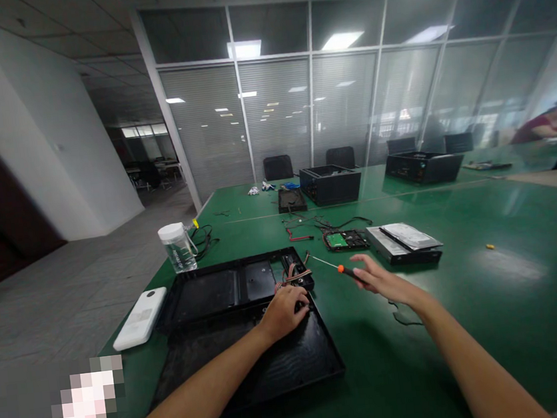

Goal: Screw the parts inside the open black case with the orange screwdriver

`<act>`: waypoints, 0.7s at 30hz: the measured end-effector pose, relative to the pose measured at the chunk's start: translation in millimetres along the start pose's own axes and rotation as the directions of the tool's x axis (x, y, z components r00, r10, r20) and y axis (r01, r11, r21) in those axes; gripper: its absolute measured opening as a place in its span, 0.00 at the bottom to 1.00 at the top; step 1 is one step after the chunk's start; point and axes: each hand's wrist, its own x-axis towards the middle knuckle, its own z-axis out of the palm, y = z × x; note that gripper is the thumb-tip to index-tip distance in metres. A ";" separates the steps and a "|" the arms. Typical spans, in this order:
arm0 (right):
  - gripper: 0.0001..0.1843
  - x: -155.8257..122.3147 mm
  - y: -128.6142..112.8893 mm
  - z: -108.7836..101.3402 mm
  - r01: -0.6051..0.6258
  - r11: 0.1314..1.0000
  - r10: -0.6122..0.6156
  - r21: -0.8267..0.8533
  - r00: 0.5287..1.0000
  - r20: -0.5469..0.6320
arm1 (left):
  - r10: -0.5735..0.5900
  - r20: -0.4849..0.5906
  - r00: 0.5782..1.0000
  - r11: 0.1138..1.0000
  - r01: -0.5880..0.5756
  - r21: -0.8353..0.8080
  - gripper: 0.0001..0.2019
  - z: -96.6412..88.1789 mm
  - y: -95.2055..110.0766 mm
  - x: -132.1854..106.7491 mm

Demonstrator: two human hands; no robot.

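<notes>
The left hand [286, 310] rests on the far edge of a black tray-like case panel [256, 362] on the green desk [472, 321], just beside a wire bundle [293, 276]. The right hand [382, 282] holds an orange-handled screwdriver [338, 267], near a hard drive [405, 241].

Reaches forward with both bare forearms, the left rising from the lower left corner, the right from the lower right. Holds the left hand [284, 310] palm down, knuckles up, wrist straight, fingers curled under with their tips hidden. Stretches the right hand [385, 282] a little further out, apart from the left, wrist slightly bent, fingers pointing left, thumb and fingers pinching a screwdriver [346, 269] by its handle.
</notes>
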 end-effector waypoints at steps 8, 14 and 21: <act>0.15 2.3 -17.9 15.3 0.154 0.986 -0.166 -0.069 0.961 -0.223 | -0.039 0.015 0.999 0.998 0.040 -0.040 0.16 1.9 -0.5 -0.8; 0.16 7.0 -15.8 35.0 0.150 0.988 -0.146 -0.031 0.864 -0.482 | -0.027 0.026 0.999 1.000 0.028 -0.012 0.22 -0.9 1.7 -1.0; 0.14 8.3 -21.6 50.9 0.164 0.980 -0.196 -0.115 0.903 -0.382 | -0.044 0.044 0.998 0.999 0.046 -0.028 0.25 0.5 0.2 -1.1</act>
